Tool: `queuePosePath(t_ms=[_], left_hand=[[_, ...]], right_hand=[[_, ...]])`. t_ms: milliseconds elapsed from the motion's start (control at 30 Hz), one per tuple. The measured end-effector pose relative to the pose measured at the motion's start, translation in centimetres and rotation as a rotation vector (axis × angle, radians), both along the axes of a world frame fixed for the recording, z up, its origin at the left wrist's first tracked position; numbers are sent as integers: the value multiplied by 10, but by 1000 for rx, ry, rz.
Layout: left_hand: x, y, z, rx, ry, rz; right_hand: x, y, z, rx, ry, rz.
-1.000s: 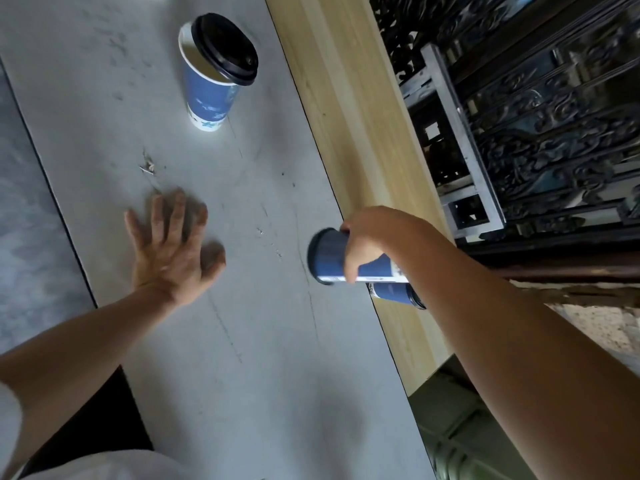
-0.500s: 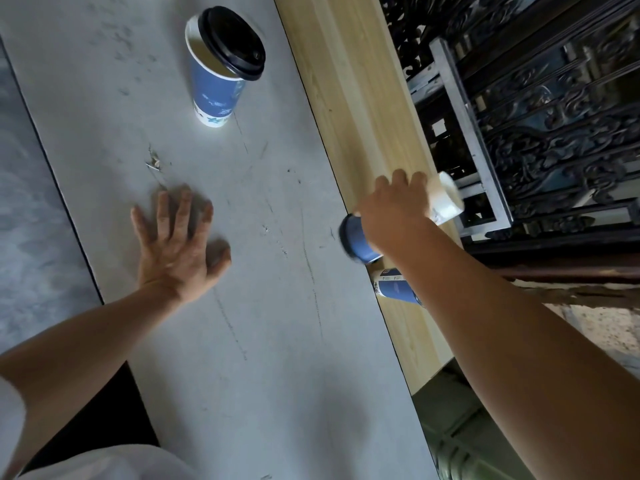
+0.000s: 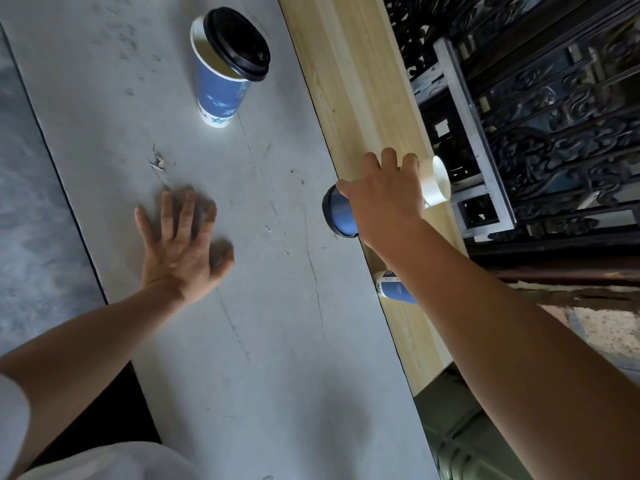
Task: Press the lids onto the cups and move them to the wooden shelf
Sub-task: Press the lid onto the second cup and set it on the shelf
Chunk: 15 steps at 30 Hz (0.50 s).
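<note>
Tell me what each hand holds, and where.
Right hand grips the blue paper cup around its side wall, at mid-length. Left hand lies flat on the grey table, holding nothing.

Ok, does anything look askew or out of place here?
Yes: the black plastic lid on the upright blue paper cup on the grey table sits off-centre and tilted, leaving part of the white rim uncovered, so it isn't pressed on.
</note>
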<state>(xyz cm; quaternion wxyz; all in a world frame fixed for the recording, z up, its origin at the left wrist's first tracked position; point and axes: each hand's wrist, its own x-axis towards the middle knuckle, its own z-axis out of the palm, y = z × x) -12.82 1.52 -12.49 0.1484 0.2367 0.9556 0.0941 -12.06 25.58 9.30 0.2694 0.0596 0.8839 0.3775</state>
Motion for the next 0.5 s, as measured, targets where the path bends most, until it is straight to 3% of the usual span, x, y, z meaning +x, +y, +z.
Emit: queuePosePath(t_ms=[333,500], left_hand=[[0,0,1,17,25,-4],[3,3,-7,68,97,5]], right_hand=[[-1,13,2,-126,12,-132],[-4,50,-8,-485,355,-616]])
